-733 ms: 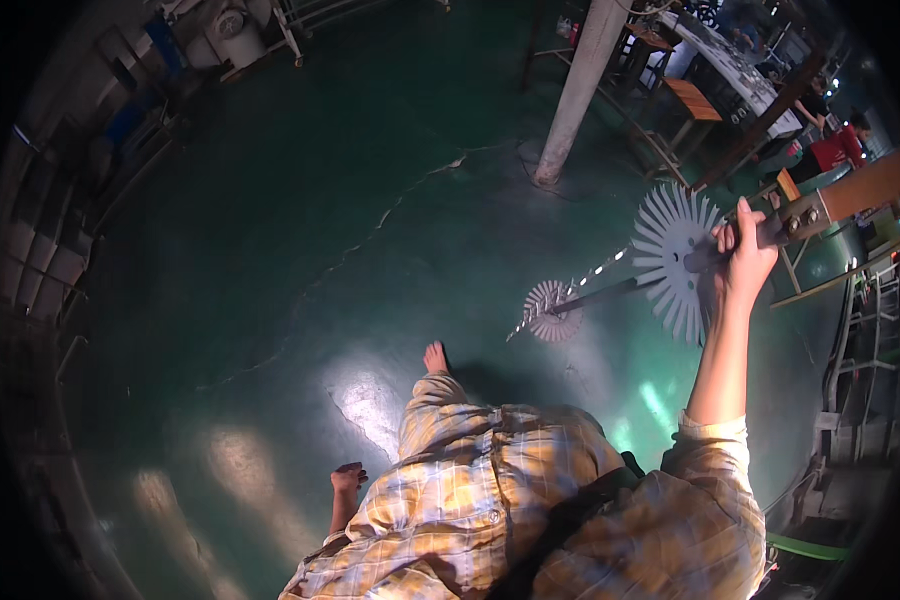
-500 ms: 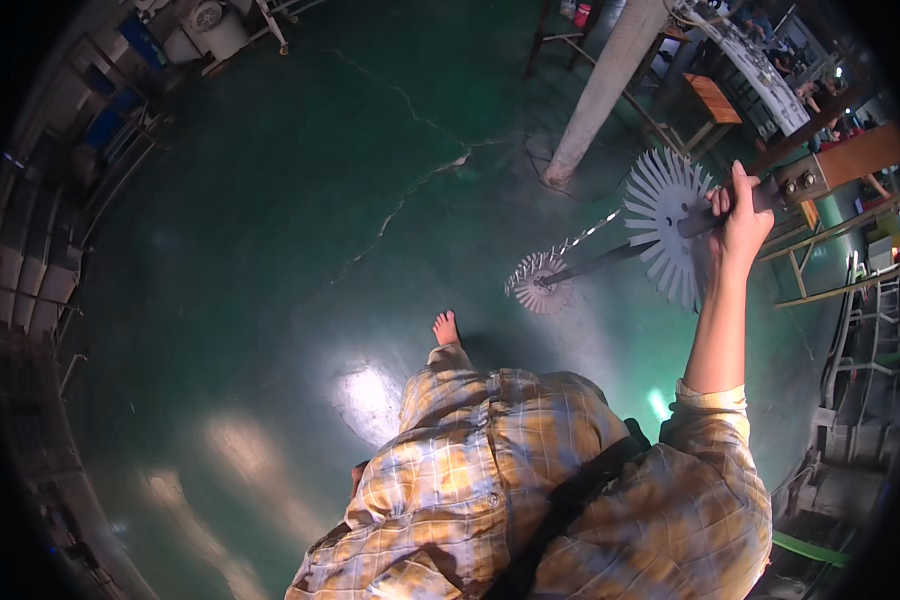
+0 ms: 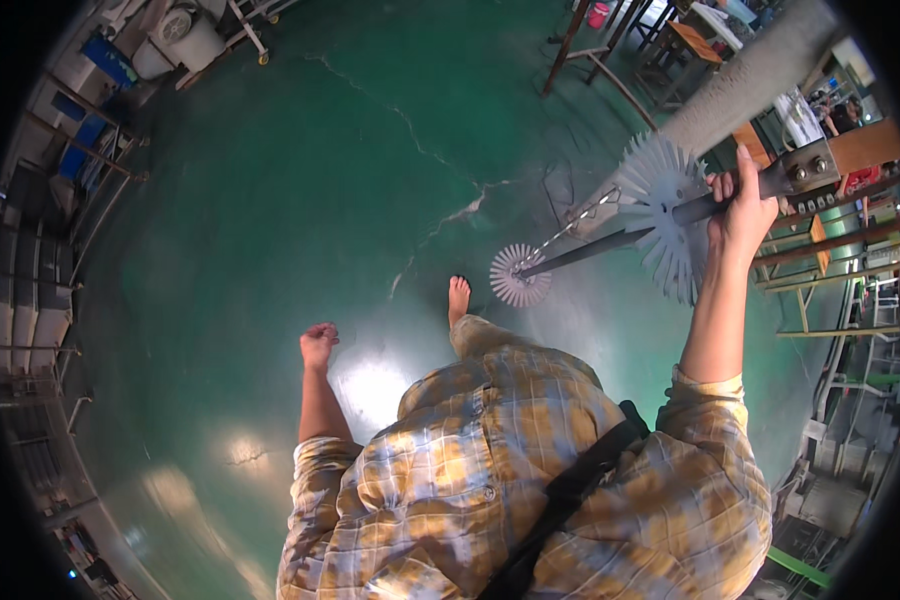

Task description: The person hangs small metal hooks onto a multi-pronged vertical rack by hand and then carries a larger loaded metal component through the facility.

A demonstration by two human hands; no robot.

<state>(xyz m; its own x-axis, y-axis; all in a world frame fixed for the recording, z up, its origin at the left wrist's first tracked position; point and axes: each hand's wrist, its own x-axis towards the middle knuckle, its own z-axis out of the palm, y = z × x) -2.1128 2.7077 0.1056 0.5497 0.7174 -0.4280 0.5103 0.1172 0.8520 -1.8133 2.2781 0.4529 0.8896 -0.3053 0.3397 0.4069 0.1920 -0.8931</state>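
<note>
My right hand (image 3: 742, 215) is closed round the dark metal shaft (image 3: 698, 207) of a long pole, close beside a big grey disc (image 3: 662, 215) cut into radial teeth. From this disc the pole runs down leftward to a smaller toothed disc (image 3: 520, 276) near the floor, and a chain (image 3: 585, 215) runs up from there. Beyond my hand, the shaft meets a bolted metal bracket (image 3: 810, 168) and a brown wooden piece (image 3: 865, 148). Out to the left, my left hand (image 3: 318, 345) hangs over the floor, fingers curled in, with nothing visible in it.
A thick grey column (image 3: 750, 95) rises behind the big disc. Wooden-topped benches (image 3: 695, 42) and metal frames (image 3: 840, 330) line the right. Shelving (image 3: 30, 290) and a wheeled machine (image 3: 185, 40) stand left. The green floor (image 3: 260, 190) has a long crack; my bare foot (image 3: 458, 297) is near the small disc.
My left hand has come into view at the left. The column and benches have shifted in the picture, and the small disc now appears a little farther left. My right hand keeps its hold.
</note>
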